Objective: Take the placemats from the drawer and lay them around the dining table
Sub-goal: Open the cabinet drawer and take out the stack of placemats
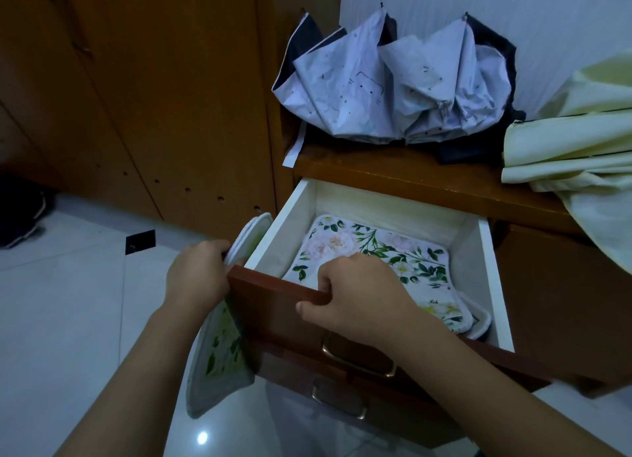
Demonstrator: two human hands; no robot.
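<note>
The top drawer (492,279) of a brown cabinet stands pulled out, white inside. A stack of floral placemats (372,248) with green leaves and pale flowers lies in it. My right hand (355,299) reaches over the drawer's front edge, thumb outside on the wood, fingers curled down onto the near edge of the top placemat. My left hand (195,275) grips a held placemat (222,347) on edge just left of the drawer; it hangs down beside the drawer front.
A folded lilac umbrella (386,87) and a pale yellow cloth (574,152) lie on the cabinet top. A lower drawer with a brass handle (338,402) sits below. A wooden wardrobe (154,97) stands left, with white tiled floor (68,320) beneath.
</note>
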